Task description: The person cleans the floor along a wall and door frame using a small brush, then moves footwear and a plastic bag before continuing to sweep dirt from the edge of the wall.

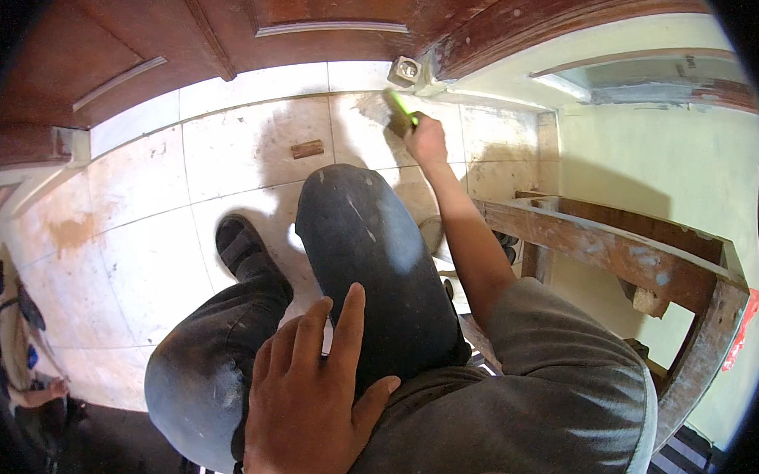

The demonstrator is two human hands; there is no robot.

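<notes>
My right hand reaches forward over the tiled floor, fingers closed round a slim bright green tool. Its working end is not clear enough to tell the kind. Just beyond its tip, a small squarish pot with greyish contents stands by the foot of the door frame. My left hand lies palm down over my bent leg, its fingers spread and holding nothing. On the tiles left of my right hand rests a small brown wooden block.
A brown panelled door spans the far side. To the right, a worn wooden frame stands close to my right arm, beside a pale green wall. Brown stains mark the floor tiles. Dark, indistinct items lie at the far left.
</notes>
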